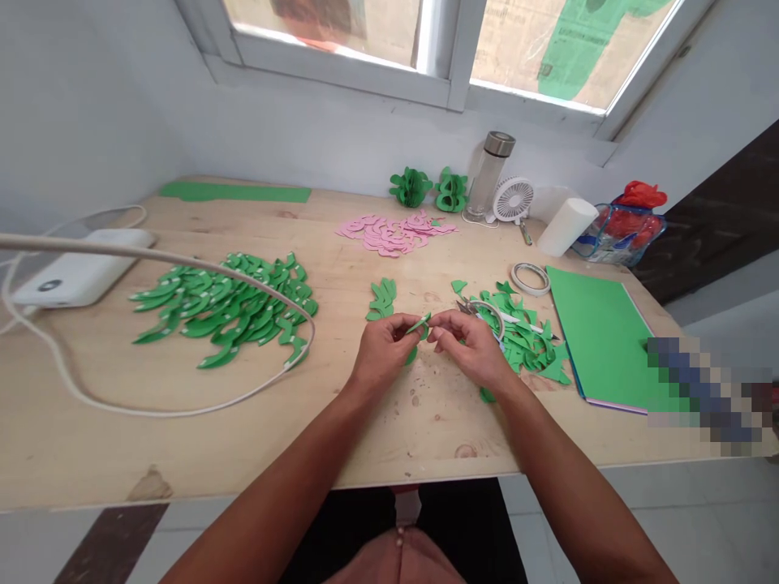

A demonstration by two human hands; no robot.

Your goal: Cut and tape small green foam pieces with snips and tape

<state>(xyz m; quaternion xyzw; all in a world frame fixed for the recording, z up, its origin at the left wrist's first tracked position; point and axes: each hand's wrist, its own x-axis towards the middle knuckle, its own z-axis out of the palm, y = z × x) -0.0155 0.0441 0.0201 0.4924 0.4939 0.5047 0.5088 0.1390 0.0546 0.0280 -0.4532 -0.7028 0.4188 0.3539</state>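
My left hand (385, 347) pinches a small curved green paper cutout (424, 326) above the middle of the table. Close against its right edge, my right hand (467, 344) has thumb and fingertips drawn together; whatever they hold is too small to make out. Just behind my left hand lies a small stack of green cutouts (382, 298). Beside my right hand is a heap of green paper scraps (527, 345), with scissors (468, 307) and a roll of tape (492, 318) partly hidden there. A large pile of green cutouts with small white patches (228, 304) spreads to the left.
A white cable (176, 414) loops across the left side from a white device (91, 264). Pink cutouts (389, 234) lie at the back, near a bottle (490, 174) and small fan (513, 200). On the right are green sheets (600, 337) and another tape roll (531, 278).
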